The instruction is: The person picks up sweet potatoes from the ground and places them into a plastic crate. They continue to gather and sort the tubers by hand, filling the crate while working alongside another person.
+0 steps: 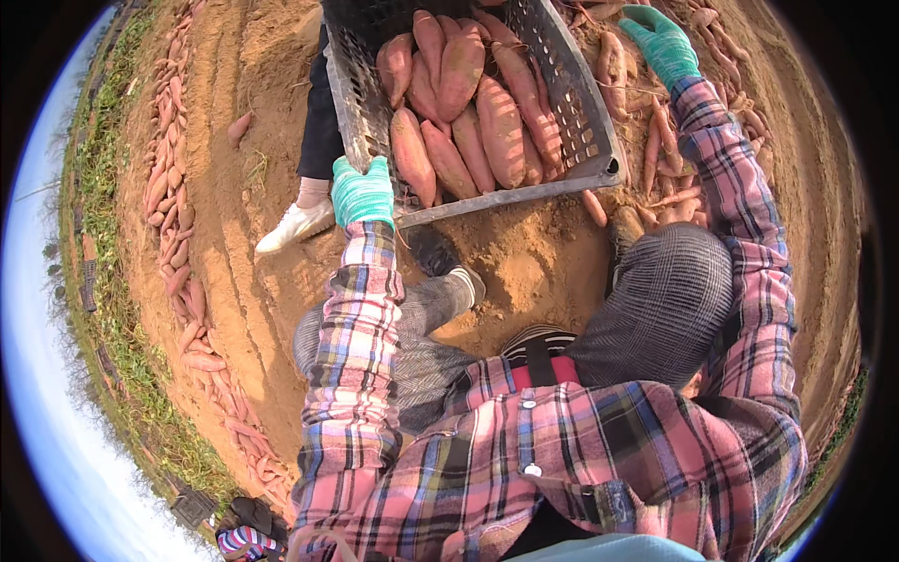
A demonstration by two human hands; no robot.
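A black plastic crate (pixel 597 119) holding many reddish sweet potatoes (pixel 500 132) lies before me at the top of the view. My left hand (pixel 363 190), in a green knit glove, grips the crate's near left corner. To the right of the crate, my right hand (pixel 664 48), gloved alike, is spread above a pile of sweet potatoes (pixel 612 74) on the soil. Its thumb and fingers are apart, and nothing shows held in it. One small sweet potato (pixel 594 208) rests by the crate's near right corner.
Another person's leg and white shoe (pixel 298 226) are beside the crate's left side. A long row of sweet potatoes (pixel 168 183) runs along the left, with a single one (pixel 239 130) nearer. Green vines (pixel 105 204) border the field. Another person (pixel 249 537) is at the lower left.
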